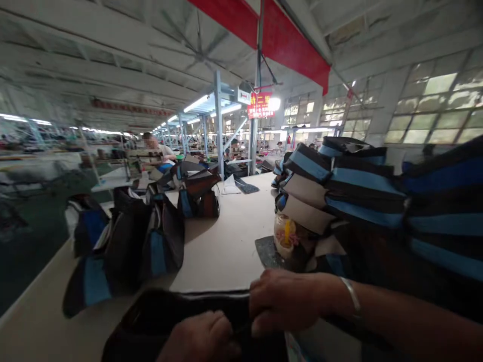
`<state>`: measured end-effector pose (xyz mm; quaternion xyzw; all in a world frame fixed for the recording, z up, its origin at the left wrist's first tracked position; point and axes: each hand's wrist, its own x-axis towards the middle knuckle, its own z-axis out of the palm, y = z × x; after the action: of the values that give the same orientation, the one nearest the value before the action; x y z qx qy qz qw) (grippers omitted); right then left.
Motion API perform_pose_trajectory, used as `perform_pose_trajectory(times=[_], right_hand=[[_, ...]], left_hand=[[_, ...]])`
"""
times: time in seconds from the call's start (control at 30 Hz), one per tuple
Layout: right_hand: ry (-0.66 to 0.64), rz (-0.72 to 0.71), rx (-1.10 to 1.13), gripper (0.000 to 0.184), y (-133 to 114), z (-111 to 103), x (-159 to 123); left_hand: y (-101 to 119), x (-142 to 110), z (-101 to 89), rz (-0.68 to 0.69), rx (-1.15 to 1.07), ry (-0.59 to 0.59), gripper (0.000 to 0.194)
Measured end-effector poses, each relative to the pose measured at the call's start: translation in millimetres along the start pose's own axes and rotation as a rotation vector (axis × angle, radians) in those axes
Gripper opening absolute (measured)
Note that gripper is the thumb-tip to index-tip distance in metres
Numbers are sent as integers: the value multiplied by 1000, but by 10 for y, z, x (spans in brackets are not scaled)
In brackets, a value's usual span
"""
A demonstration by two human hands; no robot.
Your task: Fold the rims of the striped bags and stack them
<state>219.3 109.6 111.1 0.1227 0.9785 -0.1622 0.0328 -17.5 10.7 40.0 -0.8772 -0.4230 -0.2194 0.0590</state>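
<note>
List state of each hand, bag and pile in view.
left hand: closed on the dark bag
right hand: pinching the bag's top edge
dark bag: lying on the table, held by both hands
striped bag stack: piled high, right side
bags on left: slumped at the table edge
jar: upright

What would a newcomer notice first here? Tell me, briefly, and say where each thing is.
The tall stack of black and blue bags at the right of the long table draws the eye first. At the bottom edge the left hand and right hand grip a dark bag. Overhead, a red banner hangs from the ceiling.
</note>
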Motion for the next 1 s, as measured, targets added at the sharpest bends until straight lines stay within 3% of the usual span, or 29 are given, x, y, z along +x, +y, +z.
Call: perform_pose_trajectory(times=[0.13,0.27,0.4,0.5,0.67,0.87,1.0], right_hand=[[223,29,407,44,210,-128,-115],[323,-11,690,40,56,-45,-62],[436,-134,727,25,-214,-8,-7],[437,-170,820,22,-331,-77,-17],[388,-179,886,23,-423,-168,-123],[419,-110,863,23,-413,-107,-243],[346,-61,849,29,-408,-147,-287]], left_hand=[[-251,187,-597,-219,-247,-185,28],[-229,291,-934,-395,-477,-370,30],[109,443,-958,-378,-644,-375,28],[290,568,-965,-428,-705,-405,26],[286,584,-1051,-390,-912,-441,27],[242,617,-1035,-280,-896,-434,24],[281,673,-1003,-243,-873,-443,23]])
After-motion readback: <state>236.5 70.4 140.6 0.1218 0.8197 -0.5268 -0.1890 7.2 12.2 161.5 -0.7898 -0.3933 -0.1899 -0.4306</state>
